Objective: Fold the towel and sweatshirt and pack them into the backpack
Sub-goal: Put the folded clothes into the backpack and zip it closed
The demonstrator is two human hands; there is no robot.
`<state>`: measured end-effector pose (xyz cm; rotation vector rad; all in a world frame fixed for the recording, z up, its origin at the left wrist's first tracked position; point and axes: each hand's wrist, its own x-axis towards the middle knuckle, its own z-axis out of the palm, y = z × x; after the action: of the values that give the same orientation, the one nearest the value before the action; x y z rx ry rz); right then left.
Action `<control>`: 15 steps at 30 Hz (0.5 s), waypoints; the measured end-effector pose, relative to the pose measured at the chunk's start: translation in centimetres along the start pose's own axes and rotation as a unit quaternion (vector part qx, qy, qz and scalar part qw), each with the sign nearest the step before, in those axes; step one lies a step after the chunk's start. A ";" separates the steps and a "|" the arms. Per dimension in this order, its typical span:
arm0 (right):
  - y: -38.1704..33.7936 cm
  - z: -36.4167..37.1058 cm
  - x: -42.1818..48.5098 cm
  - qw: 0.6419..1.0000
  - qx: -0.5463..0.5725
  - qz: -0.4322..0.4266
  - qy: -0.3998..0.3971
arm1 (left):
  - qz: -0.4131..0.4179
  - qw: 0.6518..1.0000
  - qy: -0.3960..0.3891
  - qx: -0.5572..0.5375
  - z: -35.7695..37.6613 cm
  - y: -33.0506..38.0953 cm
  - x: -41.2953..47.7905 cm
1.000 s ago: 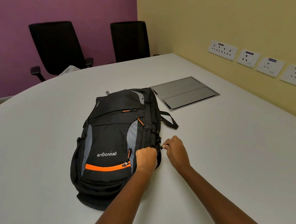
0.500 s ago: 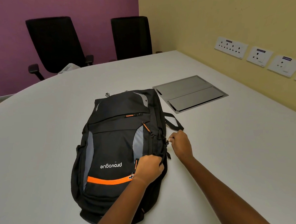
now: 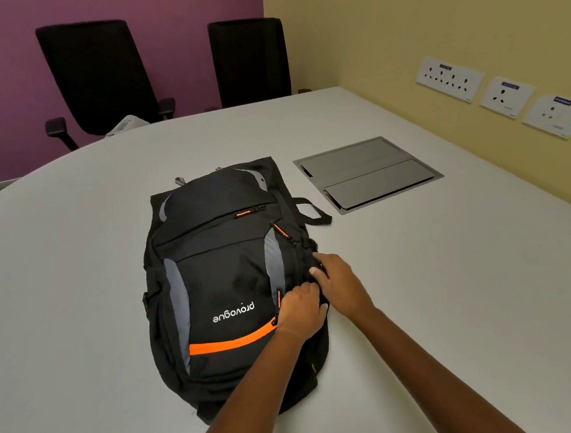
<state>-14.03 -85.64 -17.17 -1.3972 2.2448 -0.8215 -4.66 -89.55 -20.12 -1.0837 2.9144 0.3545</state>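
Nearest, two bare forearms reach in from the bottom edge and meet at the right flank of the backpack. The left hand lies on that flank just above the end of the orange zip, its fingers curled tight into a bunch of the black fabric. The right hand sits just beyond it, touching the same side seam, with fingertips pointing into the bag; it is blurred, so I cannot tell whether they pinch a zip pull or only press the cloth. The backpack lies flat on the white table, front panel up, its top pointing away from the person and its zips appearing closed. A black strap trails from its far right corner. Beyond that, a grey metal panel is set into the tabletop. Farther off, two black office chairs stand against the purple wall, and white wall sockets line the yellow wall at right.
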 end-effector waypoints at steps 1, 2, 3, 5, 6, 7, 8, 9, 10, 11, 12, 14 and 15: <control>-0.2 0.5 -0.4 1.000 -0.018 -0.010 -0.016 | 0.005 1.000 -0.014 -0.010 0.0 0.0 0.0; -0.3 1.0 -0.8 0.998 -0.043 -0.019 -0.032 | 0.017 0.999 -0.020 -0.024 0.0 -0.2 0.0; -0.3 1.5 -1.2 0.996 -0.068 -0.025 -0.044 | 0.024 0.998 -0.017 -0.052 0.0 -0.3 -0.3; -0.4 2.3 -1.9 0.994 -0.091 -0.021 -0.049 | 0.032 0.993 0.008 -0.113 0.0 -0.6 -1.1; -0.5 2.4 -2.3 0.995 -0.092 -0.015 -0.045 | 0.030 0.991 0.024 -0.131 -0.1 -0.7 -1.7; -0.7 2.6 -2.6 0.994 -0.096 -0.011 -0.045 | 0.029 0.989 0.046 -0.140 -0.2 -0.9 -2.4; -0.9 2.7 -2.8 0.994 -0.096 -0.017 -0.041 | 0.027 0.987 0.081 -0.133 -0.3 -0.9 -3.1; -0.9 2.8 -3.1 0.995 -0.091 -0.027 -0.038 | 0.026 0.985 0.124 -0.119 -0.3 -1.0 -3.7; -0.8 3.0 -3.3 0.995 -0.086 -0.032 -0.042 | 0.025 0.981 0.158 -0.112 -0.1 -1.2 -4.3; -0.7 3.3 -3.6 0.995 -0.085 -0.038 -0.043 | 0.019 0.977 0.180 -0.109 0.0 -1.4 -4.9; -0.7 3.5 -3.9 0.994 -0.086 -0.042 -0.048 | 0.007 0.977 0.188 -0.101 0.3 -1.7 -5.5; -0.8 4.0 -4.7 0.992 -0.100 -0.052 -0.061 | -0.029 0.985 0.163 -0.056 0.7 -2.5 -6.6; -0.7 4.3 -5.1 0.990 -0.114 -0.056 -0.066 | -0.044 0.988 0.145 -0.035 0.7 -2.8 -7.2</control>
<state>-8.81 -82.46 -19.97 -1.6408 2.2301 -0.5005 2.58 -86.85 -20.77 -1.3756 3.1077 0.3243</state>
